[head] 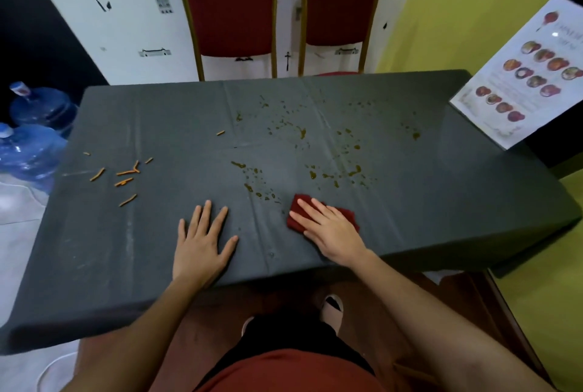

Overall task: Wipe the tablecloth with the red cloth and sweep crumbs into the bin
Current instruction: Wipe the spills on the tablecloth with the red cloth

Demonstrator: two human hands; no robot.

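The soft, folded red cloth [348,216] lies flat on the creased grey tablecloth [441,202] near its front edge, long axis roughly along that edge; the right hand [328,230] presses it with straight fingers, gripping nothing; left of the cloth, the left hand [202,240] rests spread flat; brown splatters [303,132] begin just beyond the cloth; orange stick crumbs [126,172] lie well left; bare fabric lies to its right.

The tabletop [457,202], under a dark grey tablecloth [104,249], carries orange stick crumbs [126,172] at left, brown spatters [303,132] mid-surface, a red cloth [348,214] near the front edge, and a picture menu [520,76] at its far right corner.
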